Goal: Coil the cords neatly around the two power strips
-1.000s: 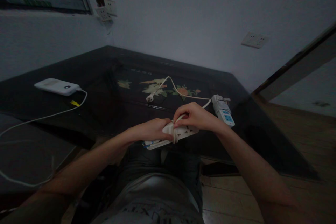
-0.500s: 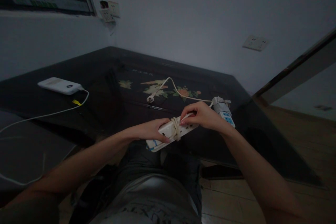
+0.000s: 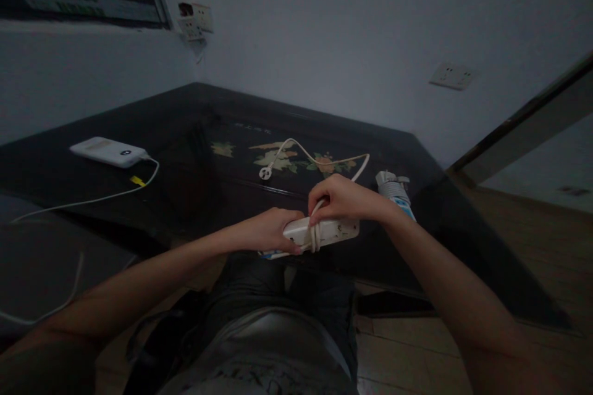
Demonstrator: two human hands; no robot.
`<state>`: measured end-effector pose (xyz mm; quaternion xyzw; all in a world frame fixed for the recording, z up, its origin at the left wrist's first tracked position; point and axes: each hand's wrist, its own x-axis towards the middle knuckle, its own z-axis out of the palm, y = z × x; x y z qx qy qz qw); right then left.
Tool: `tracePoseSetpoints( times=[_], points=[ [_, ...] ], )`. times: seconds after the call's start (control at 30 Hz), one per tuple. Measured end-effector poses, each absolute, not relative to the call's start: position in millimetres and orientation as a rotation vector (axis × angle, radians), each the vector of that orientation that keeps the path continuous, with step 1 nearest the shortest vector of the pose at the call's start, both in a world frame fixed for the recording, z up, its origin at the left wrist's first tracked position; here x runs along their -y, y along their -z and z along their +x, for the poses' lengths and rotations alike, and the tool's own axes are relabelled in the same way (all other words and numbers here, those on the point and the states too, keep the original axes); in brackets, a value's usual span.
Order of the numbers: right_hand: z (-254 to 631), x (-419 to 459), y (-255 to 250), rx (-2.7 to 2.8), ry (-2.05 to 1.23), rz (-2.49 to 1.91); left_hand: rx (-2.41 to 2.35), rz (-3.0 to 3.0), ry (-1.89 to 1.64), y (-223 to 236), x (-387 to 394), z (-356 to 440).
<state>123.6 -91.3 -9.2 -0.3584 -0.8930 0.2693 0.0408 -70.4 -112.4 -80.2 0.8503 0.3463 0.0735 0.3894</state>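
My left hand grips one end of a white power strip, thumb across its top. Several turns of white cord wrap the strip's middle. Over these turns, my right hand pinches the cord between thumb and fingers. From behind the right hand the loose length of cord bends across the table to its round plug. Right of my right hand lies a second power strip, bound with coiled grey-white cord and partly hidden by my wrist.
On the left of the dark table lies a white power bank-like device, its white cable running off leftward past a small yellow tag. Wall sockets sit above the right side, with more sockets near the window corner.
The power strip has turned more level in my hands. My right hand has moved slightly left, drawing the cord, whose loose length now bends sharply near the right hand.
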Motion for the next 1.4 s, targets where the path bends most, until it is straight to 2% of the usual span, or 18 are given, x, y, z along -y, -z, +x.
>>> tracePoseSetpoints(
  times=[0.17,0.33,0.47,0.73,0.93,1.27,1.4],
  points=[
    [133.6,76.6,16.5,2.655,-1.45,-0.936,-0.888,2.309,-0.141,74.5,124.0,-71.3],
    [146.3,74.0,25.2,2.441,-1.633,-0.911,-0.914,2.496,-0.192,74.3,130.5,-71.3],
    [152.5,80.1,27.4,2.349,-1.587,-0.977,-1.064,2.62,-0.194,78.6,129.6,-74.4],
    [147.6,89.3,20.2,2.327,-1.302,-0.974,-1.068,2.583,-0.559,88.5,123.1,-85.1],
    [145.3,86.2,23.6,2.315,-1.232,-1.024,-1.029,2.532,-0.535,89.1,125.4,-84.1],
    [141.1,79.6,45.0,2.323,-1.494,-0.794,-0.889,2.214,-0.567,59.7,144.9,-76.9],
    [143.4,83.6,58.0,2.213,-1.483,-0.858,-0.929,2.037,-0.666,47.2,153.4,-77.6]
  ],
)
